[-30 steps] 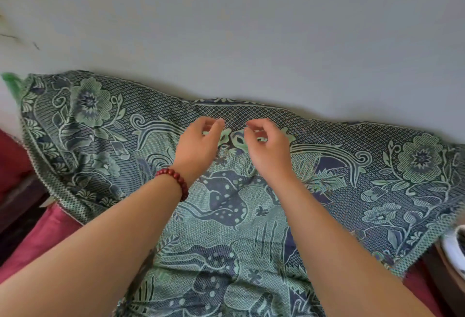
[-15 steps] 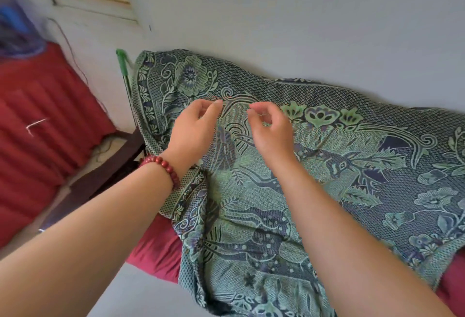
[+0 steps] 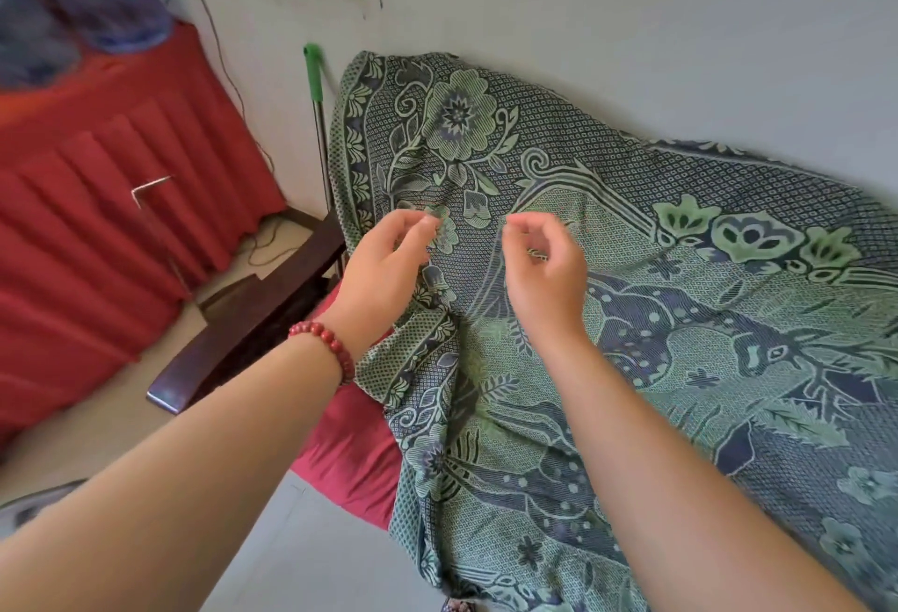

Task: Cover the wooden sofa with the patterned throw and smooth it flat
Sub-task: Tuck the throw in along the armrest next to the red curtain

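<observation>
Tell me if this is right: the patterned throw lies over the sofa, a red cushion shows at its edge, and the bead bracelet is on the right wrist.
One slip: the head view shows the bead bracelet on the left wrist, not the right. The patterned throw does lie over the sofa, with a red cushion at its edge.

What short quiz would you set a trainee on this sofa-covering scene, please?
1. True or false: the throw covers the sofa armrest.
2. Which wrist wears the bead bracelet? A left, B right, C neither.
3. Fill in: the cushion showing beside the throw's edge is ____.
Key: 1 false, the armrest is bare; 2 A; 3 red.
</observation>
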{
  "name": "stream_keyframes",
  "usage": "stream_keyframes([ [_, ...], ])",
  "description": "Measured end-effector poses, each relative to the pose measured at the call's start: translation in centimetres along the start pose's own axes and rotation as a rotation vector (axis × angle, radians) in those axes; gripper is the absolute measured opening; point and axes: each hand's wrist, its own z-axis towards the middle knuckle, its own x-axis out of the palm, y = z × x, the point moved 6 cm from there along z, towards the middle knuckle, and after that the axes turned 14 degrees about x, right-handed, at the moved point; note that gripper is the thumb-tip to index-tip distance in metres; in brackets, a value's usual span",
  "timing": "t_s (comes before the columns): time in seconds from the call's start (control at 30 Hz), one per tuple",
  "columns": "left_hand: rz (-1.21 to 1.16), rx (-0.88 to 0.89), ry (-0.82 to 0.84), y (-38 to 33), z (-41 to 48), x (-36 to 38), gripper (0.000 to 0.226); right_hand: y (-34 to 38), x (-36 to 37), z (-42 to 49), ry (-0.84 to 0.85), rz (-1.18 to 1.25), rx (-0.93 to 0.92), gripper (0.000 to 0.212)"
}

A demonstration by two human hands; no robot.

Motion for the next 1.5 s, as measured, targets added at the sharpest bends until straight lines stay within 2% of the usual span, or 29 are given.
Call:
stream_keyframes([
  [0.27, 0.01, -0.045, 0.038, 4.5, 3.2, -2.8, 0.024, -0.2, 5.8, 1.8, -0.053, -0.059, 0.009, 0.014],
  [0.47, -0.044, 0.011, 0.102, 8.3, 5.6, -6.2, 0.017, -2.0, 11.0, 0.5, -0.153, -0.034, 0.039, 0.013],
  [0.7, -0.022, 0.075, 0.285, 15.1, 4.8, -10.2, 0.007, -6.1, 19.4, -4.1, -0.295, 0.064, 0.115, 0.009],
  [0.9, -0.07, 0.032, 0.363, 20.9, 2.9, -10.0, 0.008, -12.2, 23.1, -6.6, -0.351, 0.083, 0.201, 0.013],
  [1.1, -0.148, -0.014, 0.315, 27.4, 1.4, -8.5, 0.008, -18.6, 24.9, -7.3, -0.37, 0.122, 0.241, 0.008],
  [1.5, -0.181, 0.161, 0.247, 41.4, -2.4, -2.6, 0.008, -33.4, 29.6, -5.8, -0.393, 0.122, 0.006, 0.011],
])
